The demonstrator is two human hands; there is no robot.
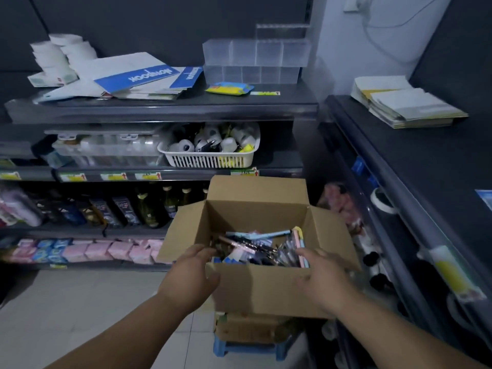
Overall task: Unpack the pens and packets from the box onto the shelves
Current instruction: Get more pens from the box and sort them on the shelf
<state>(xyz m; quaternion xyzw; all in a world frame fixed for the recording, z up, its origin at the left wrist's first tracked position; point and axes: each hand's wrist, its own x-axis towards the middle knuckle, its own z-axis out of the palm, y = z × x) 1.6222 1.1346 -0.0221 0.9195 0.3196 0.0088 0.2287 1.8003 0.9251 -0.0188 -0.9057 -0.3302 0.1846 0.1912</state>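
Dim shop aisle, dark shelves (186, 109). Open box (266, 286) perched on cartons (247, 328) atop stool (250, 350), pens (255, 242) and packets (233, 258) heaped inside. Left hand (190, 272), right hand (323, 279) curled over near rim, gripping it. Risk of toppling, spilling, if tugged unevenly.

The brown cardboard box (266, 288) is matt; the packeted pens (253, 243) inside shine in glossy plastic film. The dark grey shelves (159, 110) look like smooth painted metal, the white slatted basket (210, 160) and clear compartment organiser (255, 59) plastic, the pale floor tiles (80, 302) glossy
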